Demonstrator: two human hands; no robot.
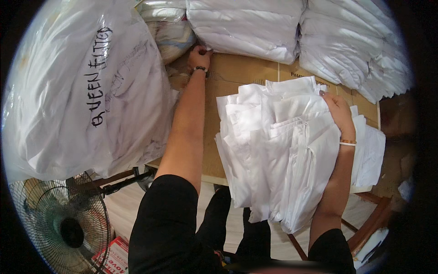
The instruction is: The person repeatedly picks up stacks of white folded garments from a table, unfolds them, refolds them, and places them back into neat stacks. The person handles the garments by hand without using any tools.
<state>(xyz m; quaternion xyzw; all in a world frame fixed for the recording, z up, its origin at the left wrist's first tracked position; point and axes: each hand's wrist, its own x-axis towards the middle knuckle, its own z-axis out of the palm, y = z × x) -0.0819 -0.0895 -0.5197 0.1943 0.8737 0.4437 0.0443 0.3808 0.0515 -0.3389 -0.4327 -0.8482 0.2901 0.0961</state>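
A thick sheaf of folded white cloths [277, 137] leans over the table's front edge, its lower ends hanging toward my legs. My right hand [337, 108] holds it along the right side, thumb on top near the far corner, with the forearm against the cloth. Farther off, my left hand [199, 59] has thumb and finger pinched at the lower left corner of a plastic-wrapped stack of white linens [243, 30]. What lies between those fingertips is small and pale, apparently the plastic. Under both hands is a cardboard-covered tabletop [212, 102].
A large clear bag of white linen [133, 92] with handwriting stands left. More wrapped linens [342, 44] fill the back right. White folded cloths [369, 150] lie right of my forearm. A caged fan [72, 229] and red box [114, 255] are lower left; wooden legs [373, 219] lower right.
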